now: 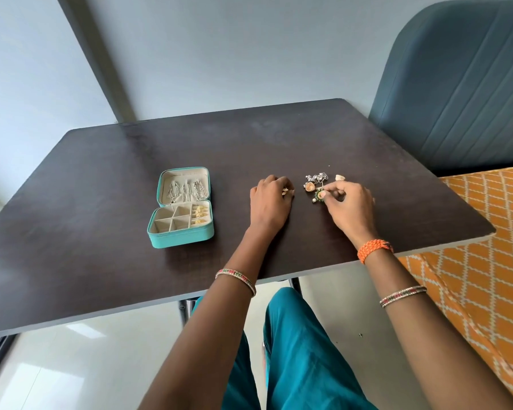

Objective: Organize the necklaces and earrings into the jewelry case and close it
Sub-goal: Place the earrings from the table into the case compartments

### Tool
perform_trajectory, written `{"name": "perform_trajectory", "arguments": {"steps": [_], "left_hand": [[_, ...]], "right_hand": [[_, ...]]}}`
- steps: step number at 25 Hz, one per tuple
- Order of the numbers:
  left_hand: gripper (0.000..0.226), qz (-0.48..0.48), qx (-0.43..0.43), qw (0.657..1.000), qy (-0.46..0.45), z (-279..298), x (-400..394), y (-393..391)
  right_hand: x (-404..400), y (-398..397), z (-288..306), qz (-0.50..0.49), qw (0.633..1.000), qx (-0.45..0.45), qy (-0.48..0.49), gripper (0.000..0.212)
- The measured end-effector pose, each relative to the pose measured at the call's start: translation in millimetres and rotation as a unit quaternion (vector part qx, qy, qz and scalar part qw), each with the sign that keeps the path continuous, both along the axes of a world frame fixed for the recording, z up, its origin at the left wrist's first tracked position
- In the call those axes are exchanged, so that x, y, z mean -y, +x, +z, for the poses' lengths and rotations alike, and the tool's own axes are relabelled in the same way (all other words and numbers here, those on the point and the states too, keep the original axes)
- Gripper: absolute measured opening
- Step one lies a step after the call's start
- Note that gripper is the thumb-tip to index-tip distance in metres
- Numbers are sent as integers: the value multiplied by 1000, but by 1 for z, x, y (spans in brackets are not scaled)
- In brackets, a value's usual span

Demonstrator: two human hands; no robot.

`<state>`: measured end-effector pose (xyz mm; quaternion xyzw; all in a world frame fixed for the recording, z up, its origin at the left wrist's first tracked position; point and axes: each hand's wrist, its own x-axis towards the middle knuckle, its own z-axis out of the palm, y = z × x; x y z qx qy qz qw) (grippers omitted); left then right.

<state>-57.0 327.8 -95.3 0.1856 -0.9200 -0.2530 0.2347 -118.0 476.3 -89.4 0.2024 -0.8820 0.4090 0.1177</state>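
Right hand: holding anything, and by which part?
Yes. The right hand pinches a green-and-gold earring between thumb and fingers, at its right edge. The left hand rests curled on the table; any hold cannot be told.

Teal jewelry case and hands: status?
Teal jewelry case open, necklaces in lid, gold earrings in tray. Right hand pinches green earring at loose pile. Left hand curled on dark table. Path clear.
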Motion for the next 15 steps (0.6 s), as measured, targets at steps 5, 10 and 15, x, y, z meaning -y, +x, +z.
{"name": "perform_trajectory", "arguments": {"steps": [5, 10, 15], "left_hand": [[9, -22, -66, 992, 107, -1, 1, 2], [6, -10, -162, 942, 295, 1, 10, 10], [6, -21, -155, 945, 286, 0, 7, 11]], "right_hand": [[-1, 5, 1, 38, 992, -23, -122, 13], [8, 13, 1, 28, 992, -10, -122, 15], [-2, 8, -1, -14, 996, 39, -80, 13]]}}
